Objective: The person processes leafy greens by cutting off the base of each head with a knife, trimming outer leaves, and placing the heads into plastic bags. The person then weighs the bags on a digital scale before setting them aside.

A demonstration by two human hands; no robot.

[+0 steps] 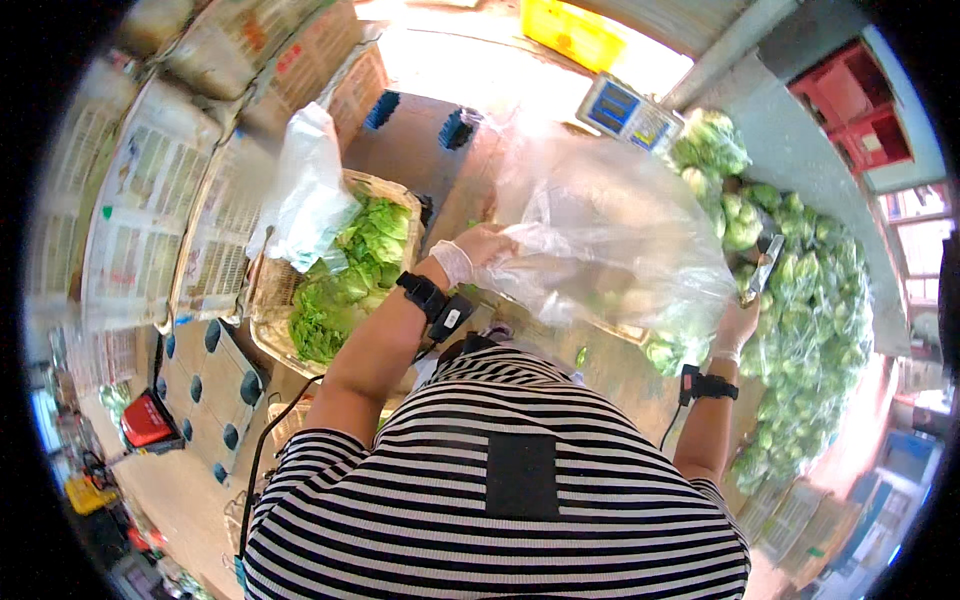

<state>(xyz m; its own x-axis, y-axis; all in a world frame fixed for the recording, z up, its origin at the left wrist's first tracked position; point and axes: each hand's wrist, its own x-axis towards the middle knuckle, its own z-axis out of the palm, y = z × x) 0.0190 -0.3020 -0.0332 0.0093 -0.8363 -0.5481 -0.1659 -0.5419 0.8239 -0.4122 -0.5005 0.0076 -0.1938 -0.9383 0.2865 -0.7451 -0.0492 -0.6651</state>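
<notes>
Clear bag in the left hand, knife in the right.
The bag billows across the upper centre of the frame; the left fingers pinch its gathered edge near the middle; the right fingers, right of centre, are closed around the knife, though whether they also touch the bag I cannot tell; left of centre, a crate holds lettuce beneath a white bundle; cabbages fill the right.

Gap between lettuce crate and spread plastic bag, bagged greens blocking right
</notes>
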